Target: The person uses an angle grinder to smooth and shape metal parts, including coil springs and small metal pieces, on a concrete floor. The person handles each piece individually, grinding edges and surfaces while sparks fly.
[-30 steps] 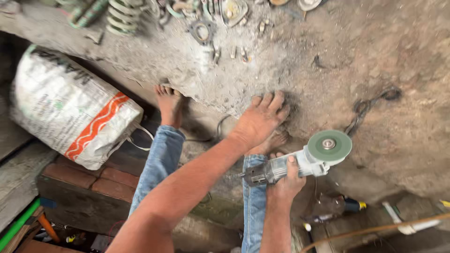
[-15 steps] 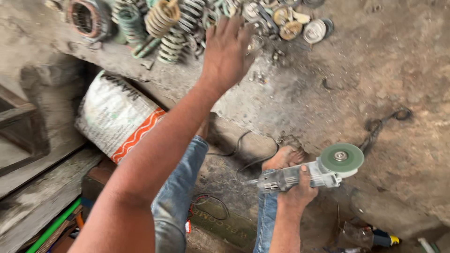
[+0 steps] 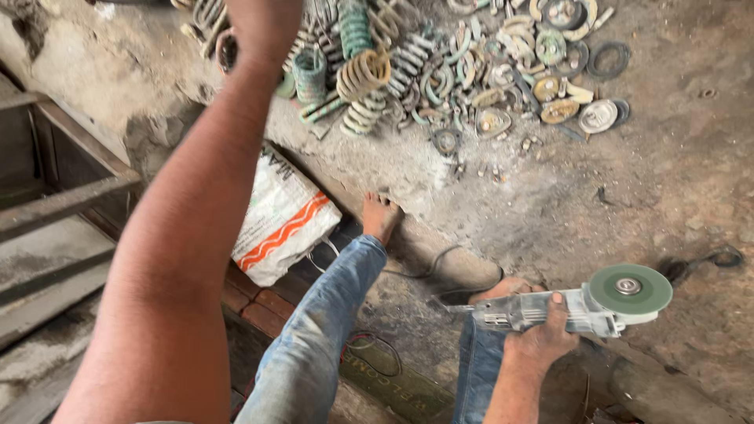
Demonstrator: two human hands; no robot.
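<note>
The right hand (image 3: 542,338) had its fingers clamped around the body of a grey angle grinder (image 3: 565,308), whose long axis ran sideways with the green disc (image 3: 631,289) at its right end. The left hand (image 3: 263,20) reached far above the grinder toward a pile of coil springs (image 3: 363,74) on the ground; its fingers were cut off by the frame, so their state could not be told.

The person is wearing faded, dust-smeared blue jeans (image 3: 322,338), going barefoot (image 3: 380,217), with both forearms showing no sleeves.
</note>
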